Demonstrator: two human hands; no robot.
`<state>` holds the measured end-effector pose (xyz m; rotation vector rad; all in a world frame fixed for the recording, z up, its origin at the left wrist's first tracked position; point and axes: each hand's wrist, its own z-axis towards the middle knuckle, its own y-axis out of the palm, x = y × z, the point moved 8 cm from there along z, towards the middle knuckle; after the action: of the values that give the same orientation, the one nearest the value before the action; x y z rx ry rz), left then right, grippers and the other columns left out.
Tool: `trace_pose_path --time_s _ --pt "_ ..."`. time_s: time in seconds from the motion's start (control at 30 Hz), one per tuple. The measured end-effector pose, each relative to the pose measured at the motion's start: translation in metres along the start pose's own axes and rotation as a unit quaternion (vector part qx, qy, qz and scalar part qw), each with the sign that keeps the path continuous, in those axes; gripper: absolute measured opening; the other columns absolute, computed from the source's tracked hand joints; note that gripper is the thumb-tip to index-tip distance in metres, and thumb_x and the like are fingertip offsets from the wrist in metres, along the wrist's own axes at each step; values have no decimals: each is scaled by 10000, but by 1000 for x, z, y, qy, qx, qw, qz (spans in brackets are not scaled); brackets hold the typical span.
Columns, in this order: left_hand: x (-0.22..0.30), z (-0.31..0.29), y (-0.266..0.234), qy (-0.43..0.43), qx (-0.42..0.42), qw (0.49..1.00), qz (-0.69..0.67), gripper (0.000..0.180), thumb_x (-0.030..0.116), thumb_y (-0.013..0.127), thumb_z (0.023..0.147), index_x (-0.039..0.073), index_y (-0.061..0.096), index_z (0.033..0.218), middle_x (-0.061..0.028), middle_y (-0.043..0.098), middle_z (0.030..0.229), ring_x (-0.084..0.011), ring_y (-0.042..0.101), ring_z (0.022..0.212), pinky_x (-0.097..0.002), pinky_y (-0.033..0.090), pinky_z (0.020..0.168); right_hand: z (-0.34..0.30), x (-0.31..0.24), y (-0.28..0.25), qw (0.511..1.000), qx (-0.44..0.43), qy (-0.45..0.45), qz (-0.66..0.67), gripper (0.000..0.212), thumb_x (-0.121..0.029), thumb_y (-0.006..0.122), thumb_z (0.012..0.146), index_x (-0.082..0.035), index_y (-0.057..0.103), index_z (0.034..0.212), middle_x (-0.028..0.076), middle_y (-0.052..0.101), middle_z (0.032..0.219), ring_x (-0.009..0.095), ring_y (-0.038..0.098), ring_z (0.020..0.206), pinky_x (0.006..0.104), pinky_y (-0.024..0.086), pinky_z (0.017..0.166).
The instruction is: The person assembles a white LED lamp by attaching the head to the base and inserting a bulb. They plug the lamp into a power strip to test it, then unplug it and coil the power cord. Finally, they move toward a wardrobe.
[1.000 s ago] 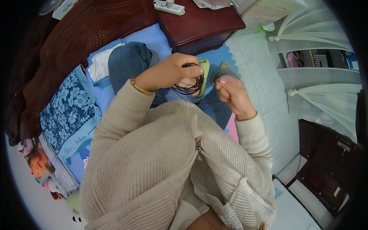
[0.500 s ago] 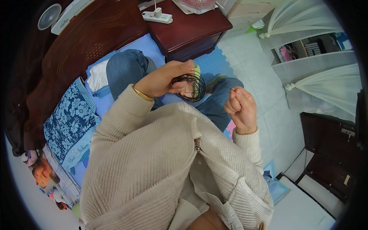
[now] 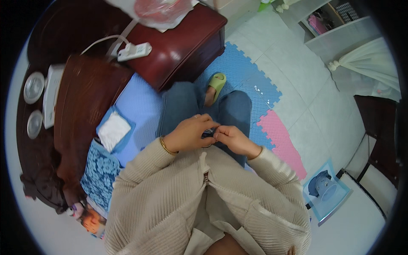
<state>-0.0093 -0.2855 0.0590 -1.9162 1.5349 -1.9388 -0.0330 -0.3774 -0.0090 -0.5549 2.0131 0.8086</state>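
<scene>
My left hand (image 3: 192,132) is curled around a small coil of thin black cable (image 3: 207,133), close in front of my sweater and over my lap. Most of the coil is hidden by the fingers. Pressed against it from the other side, my right hand (image 3: 233,139) pinches with thumb and forefinger at the cable; the exact bit between the fingertips is too small to make out. Both hands nearly touch each other. Below them are my legs in blue jeans (image 3: 236,108), and a foot in a green slipper (image 3: 218,83).
I sit on a bed with a light blue sheet (image 3: 138,100), a folded white cloth (image 3: 114,131) and a blue floral pillow (image 3: 98,170). A dark red nightstand (image 3: 182,40) carries a white power strip (image 3: 135,51). Blue foam mats (image 3: 238,63) and a pink one (image 3: 280,142) cover the floor.
My hands were apart, the left showing an open loop of cable and the right pinching its end. Now they have come together, lower and nearer my body. The view has shifted too.
</scene>
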Motion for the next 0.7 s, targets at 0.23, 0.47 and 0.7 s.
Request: trace_pose_path --time_s 0.23,0.47,0.7 --pt "-70 97 49 -114 -173 963 -174 276 300 679 750 61 637 881 -99 640 902 -306 618 807 -377 487 678 30 -51 -96 976 59 26 -206 198 -247 515 869 -73 609 872 161 616 758 359 594 733 419 462 633" --pt "-28 146 -44 -95 -102 970 -200 312 308 716 730 97 656 951 -95 647 927 -270 630 833 -352 498 702 1 -153 -143 975 92 68 -188 189 -231 512 880 -64 598 861 141 614 745 346 592 699 420 452 603" --pt "55 202 -141 -97 -147 946 -271 314 111 734 708 17 631 988 -97 672 892 -187 650 795 -293 511 742 -61 -336 -147 965 175 41 -190 174 -192 532 882 -34 604 896 154 610 765 292 602 678 345 465 615"
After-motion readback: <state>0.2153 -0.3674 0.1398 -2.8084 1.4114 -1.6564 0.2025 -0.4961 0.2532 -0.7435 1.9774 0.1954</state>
